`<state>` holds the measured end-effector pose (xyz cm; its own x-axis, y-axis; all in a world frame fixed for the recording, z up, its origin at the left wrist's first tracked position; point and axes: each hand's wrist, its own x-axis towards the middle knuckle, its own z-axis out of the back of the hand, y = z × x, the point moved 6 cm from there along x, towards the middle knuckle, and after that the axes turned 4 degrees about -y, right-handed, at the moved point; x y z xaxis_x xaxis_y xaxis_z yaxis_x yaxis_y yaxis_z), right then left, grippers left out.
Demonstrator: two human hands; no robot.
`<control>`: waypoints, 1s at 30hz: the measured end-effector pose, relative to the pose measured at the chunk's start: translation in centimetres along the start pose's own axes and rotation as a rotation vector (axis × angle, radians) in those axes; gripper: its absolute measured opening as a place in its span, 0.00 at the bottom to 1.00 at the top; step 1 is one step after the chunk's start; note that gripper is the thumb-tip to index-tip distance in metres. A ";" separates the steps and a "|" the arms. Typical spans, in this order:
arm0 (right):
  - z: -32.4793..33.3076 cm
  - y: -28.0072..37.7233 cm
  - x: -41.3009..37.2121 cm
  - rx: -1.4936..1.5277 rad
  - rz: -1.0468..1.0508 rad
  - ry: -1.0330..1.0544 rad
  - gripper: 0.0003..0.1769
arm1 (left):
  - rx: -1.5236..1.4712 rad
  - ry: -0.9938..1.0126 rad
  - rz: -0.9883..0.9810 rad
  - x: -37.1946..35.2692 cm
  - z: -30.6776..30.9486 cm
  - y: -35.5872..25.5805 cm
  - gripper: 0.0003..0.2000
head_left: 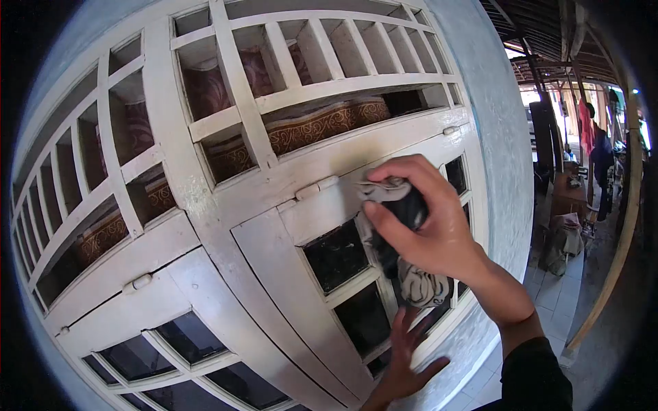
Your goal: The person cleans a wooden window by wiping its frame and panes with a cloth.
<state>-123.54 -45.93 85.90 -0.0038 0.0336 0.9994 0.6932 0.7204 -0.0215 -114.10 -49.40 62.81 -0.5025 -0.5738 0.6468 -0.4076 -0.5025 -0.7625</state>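
Near the centre of the frame, slightly to the right, your right hand [439,229] is clamping on a crumpled cloth [421,284], with thumb and fingers closing around its grey upper fold. The dark middle is running down behind your palm, and a loosely rolled grey end is hanging below. The cloth is lying close against the white window frame [349,161], just right of the hinge [317,188] and over the glazed shutter [310,226]; whether it is pressing on the wood, you cannot tell from here.

At the bottom centre, your left hand [404,373] is spreading its fingers apart, holding nothing, its fingertips reaching up just under the rolled end. Whether they are touching it is unclear.

The cloth is looking light, soft and limp, so it is probably giving easily under your grip and running little risk of breaking. The lower roll is seeming the looser part, likely to sag or unroll. The bunched upper fold, where you are pinching, is offering the thickest hold; cupping the roll from beneath would be keeping the slack together. The painted wood is looking smooth and somewhat glossy, so the fabric would probably be sliding over it readily.
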 end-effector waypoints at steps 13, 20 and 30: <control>-2.2 -3.0 2.7 -0.199 -0.034 0.044 0.15 | -0.882 0.121 0.103 7.8 -4.1 1.8 0.38; 1.9 -8.1 2.0 -0.411 -0.074 -0.135 0.13 | -0.972 0.245 0.096 8.5 -4.7 2.7 0.33; -0.5 -5.3 2.0 -0.289 -0.039 -0.012 0.13 | -1.018 0.180 -0.060 7.4 -4.7 1.5 0.32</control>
<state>-126.91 -50.03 88.00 -0.0419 0.0196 0.9989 0.8689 0.4942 0.0268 -122.04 -51.42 66.36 -0.5323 -0.4186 0.7358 -0.8455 0.3057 -0.4377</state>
